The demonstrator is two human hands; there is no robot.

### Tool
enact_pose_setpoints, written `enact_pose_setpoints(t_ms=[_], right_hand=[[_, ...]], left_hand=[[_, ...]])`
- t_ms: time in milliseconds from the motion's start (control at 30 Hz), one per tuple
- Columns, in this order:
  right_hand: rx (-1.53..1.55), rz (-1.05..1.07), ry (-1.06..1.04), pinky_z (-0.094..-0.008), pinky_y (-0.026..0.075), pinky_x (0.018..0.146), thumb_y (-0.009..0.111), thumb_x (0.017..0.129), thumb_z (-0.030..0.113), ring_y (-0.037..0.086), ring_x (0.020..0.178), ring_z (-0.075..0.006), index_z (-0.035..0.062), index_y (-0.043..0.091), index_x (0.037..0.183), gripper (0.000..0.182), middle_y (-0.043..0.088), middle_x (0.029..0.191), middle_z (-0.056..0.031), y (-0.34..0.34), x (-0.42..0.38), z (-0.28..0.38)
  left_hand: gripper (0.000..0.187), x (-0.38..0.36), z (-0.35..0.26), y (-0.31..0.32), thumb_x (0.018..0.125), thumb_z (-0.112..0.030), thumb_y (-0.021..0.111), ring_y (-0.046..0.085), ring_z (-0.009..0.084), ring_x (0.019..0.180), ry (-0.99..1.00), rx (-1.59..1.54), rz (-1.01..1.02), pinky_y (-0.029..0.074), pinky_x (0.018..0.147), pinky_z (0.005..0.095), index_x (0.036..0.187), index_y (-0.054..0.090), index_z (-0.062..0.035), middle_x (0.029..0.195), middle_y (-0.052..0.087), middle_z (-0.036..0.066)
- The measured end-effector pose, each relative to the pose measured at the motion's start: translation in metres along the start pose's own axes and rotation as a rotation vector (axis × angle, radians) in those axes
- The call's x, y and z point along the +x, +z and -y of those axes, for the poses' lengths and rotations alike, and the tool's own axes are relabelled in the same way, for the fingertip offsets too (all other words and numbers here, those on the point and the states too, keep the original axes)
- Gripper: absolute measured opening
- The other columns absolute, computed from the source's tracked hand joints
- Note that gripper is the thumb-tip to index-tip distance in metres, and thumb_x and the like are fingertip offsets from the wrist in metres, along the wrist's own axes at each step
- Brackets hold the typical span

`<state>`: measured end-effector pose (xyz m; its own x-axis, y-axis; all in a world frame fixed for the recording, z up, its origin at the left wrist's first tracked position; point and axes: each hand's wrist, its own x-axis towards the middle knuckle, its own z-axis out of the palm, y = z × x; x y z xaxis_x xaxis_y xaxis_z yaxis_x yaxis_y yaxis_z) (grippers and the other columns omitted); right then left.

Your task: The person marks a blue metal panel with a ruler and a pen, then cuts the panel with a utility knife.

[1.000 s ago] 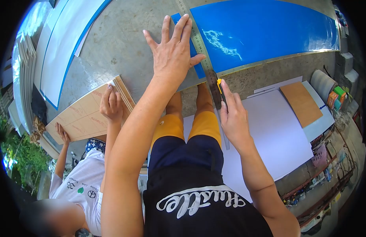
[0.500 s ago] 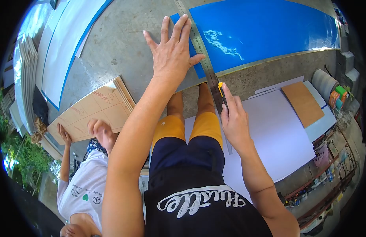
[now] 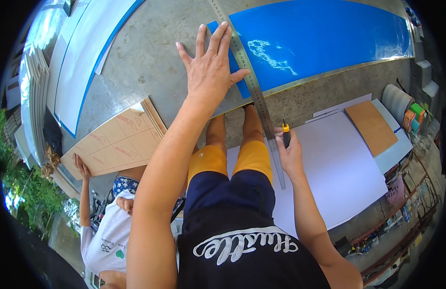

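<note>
My left hand (image 3: 208, 67) lies with fingers spread over the table, its fingertips and thumb pressing on a long steel ruler (image 3: 259, 103). Beneath the ruler is a glossy blue sheet (image 3: 324, 36), with a narrow blue strip (image 3: 242, 89) showing along the ruler's left side. The ruler's near end extends past the table edge, over my right leg. In my closed right hand (image 3: 292, 156) is a yellow and black utility knife (image 3: 286, 137), its tip pointing away from me. The knife is beside the ruler, off the blue sheet.
Another person's hand (image 3: 81, 166) rests on a stack of brown-covered boards (image 3: 112, 139) at left. A blue-edged white panel (image 3: 83, 53) lies on the grey table (image 3: 146, 53). Low on the right are a large white sheet (image 3: 329, 168) and a brown board (image 3: 371, 127).
My right hand with the knife has moved away from the ruler, slightly right and toward me. My left hand stays on the ruler. The other person has lowered one hand.
</note>
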<state>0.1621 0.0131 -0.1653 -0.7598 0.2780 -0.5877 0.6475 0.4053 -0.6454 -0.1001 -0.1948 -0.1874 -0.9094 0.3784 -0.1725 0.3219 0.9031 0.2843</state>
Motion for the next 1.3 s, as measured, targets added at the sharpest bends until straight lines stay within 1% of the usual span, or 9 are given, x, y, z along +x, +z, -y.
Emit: enact_pose_setpoints(t_ms=[100,200,300,400,500,600,867,1033,1300], right_hand=[[0.116,0.019,0.061,-0.0378,0.054,0.086,0.069,0.103,0.012,0.072,0.095,-0.0259,0.0015,0.061,0.129,0.029,0.073,0.101,-0.0143,0.007,-0.003,-0.004],[0.084,0.012,0.027,-0.0363,0.054,0.083,0.070,0.102,0.011,0.072,0.091,-0.0255,0.0026,0.061,0.130,0.031,0.073,0.099,-0.0153,0.010,-0.007,-0.001],[0.110,0.018,0.049,-0.0361,0.055,0.080,0.071,0.102,0.010,0.072,0.087,-0.0265,0.0015,0.061,0.129,0.030,0.073,0.097,-0.0157,0.007,-0.016,0.011],[0.114,0.016,0.003,-0.0362,0.055,0.080,0.071,0.102,0.009,0.071,0.085,-0.0263,0.0011,0.063,0.128,0.029,0.073,0.096,-0.0166,0.007,-0.024,0.025],[0.132,0.039,0.028,-0.0359,0.055,0.080,0.071,0.102,0.008,0.072,0.086,-0.0257,0.0010,0.063,0.129,0.029,0.073,0.097,-0.0172,0.010,-0.028,0.028],[0.154,0.011,0.012,-0.0353,0.055,0.079,0.071,0.102,0.008,0.072,0.085,-0.0250,0.0011,0.064,0.130,0.029,0.073,0.097,-0.0173,0.017,-0.029,0.028],[0.175,0.013,0.061,-0.0337,0.054,0.078,0.071,0.103,0.009,0.072,0.084,-0.0226,0.0010,0.064,0.129,0.028,0.073,0.095,-0.0156,0.021,-0.023,0.009],[0.151,0.007,0.041,-0.0336,0.054,0.077,0.070,0.103,0.010,0.072,0.084,-0.0221,0.0010,0.063,0.129,0.028,0.072,0.093,-0.0150,0.020,-0.020,0.009],[0.177,0.003,0.052,-0.0337,0.055,0.077,0.070,0.104,0.011,0.072,0.083,-0.0209,0.0011,0.063,0.129,0.028,0.072,0.093,-0.0138,0.025,-0.015,-0.001]], left_hand=[[0.113,-0.001,0.003,0.002,0.077,-0.071,0.082,0.017,0.0315,0.165,0.021,-0.012,-0.023,0.008,0.124,0.0807,0.167,0.039,-0.0179,0.173,0.034,-0.004],[0.114,-0.003,0.005,0.002,0.077,-0.074,0.081,0.021,0.0270,0.165,0.019,0.008,-0.038,0.005,0.129,0.0711,0.168,0.037,-0.0231,0.173,0.035,-0.002],[0.115,-0.007,0.010,-0.002,0.078,-0.071,0.082,0.024,0.0271,0.164,0.041,-0.063,-0.057,0.005,0.132,0.0652,0.168,0.035,-0.0192,0.173,0.035,0.001],[0.117,-0.011,0.022,-0.007,0.078,-0.069,0.083,0.026,0.0284,0.163,0.073,-0.133,-0.075,0.006,0.134,0.0589,0.168,0.033,-0.0139,0.174,0.034,0.007],[0.116,-0.016,0.030,-0.006,0.079,-0.071,0.080,0.026,0.0300,0.163,0.094,-0.163,-0.087,0.007,0.133,0.0582,0.166,0.036,-0.0088,0.173,0.032,0.009],[0.119,-0.018,0.032,-0.004,0.077,-0.070,0.082,0.028,0.0304,0.163,0.092,-0.153,-0.096,0.009,0.134,0.0549,0.168,0.033,-0.0106,0.174,0.032,0.012],[0.118,-0.018,0.029,0.008,0.077,-0.078,0.075,0.023,0.0299,0.164,0.093,-0.079,-0.114,0.005,0.134,0.0549,0.168,0.036,-0.0139,0.174,0.033,0.010],[0.115,-0.018,0.028,0.015,0.076,-0.082,0.074,0.023,0.0295,0.164,0.086,-0.065,-0.125,0.005,0.132,0.0611,0.166,0.041,-0.0179,0.174,0.035,0.006],[0.115,-0.018,0.027,0.016,0.075,-0.083,0.073,0.023,0.0290,0.164,0.078,-0.053,-0.126,0.005,0.132,0.0599,0.166,0.041,-0.0206,0.174,0.034,0.005]])
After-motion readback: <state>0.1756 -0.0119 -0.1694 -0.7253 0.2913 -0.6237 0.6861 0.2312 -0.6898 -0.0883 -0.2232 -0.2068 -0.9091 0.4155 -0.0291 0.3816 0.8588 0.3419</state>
